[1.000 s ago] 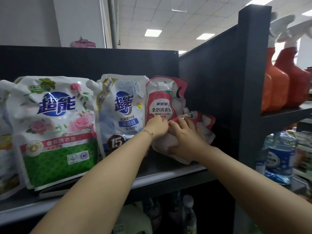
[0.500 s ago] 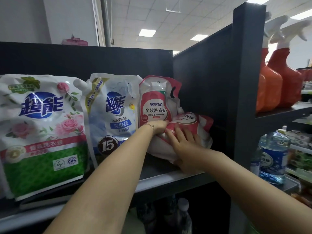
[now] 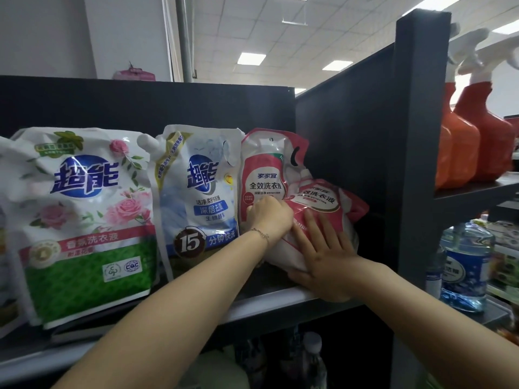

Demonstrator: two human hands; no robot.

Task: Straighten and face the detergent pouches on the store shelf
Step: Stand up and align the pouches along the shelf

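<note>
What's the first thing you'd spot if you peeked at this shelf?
Probably the two hands in the middle: the right hand lies flat on a slumped red and white pouch, the left hand curled at its left edge. Next, the big rose-printed green pouch standing on the left, and the orange spray bottles on the next shelf to the right.

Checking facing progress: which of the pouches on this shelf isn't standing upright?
The front red-and-white pouch at the right end, under both hands, slumps tilted. The red pouch behind it, the blue one and the green rose one stand upright.
</note>
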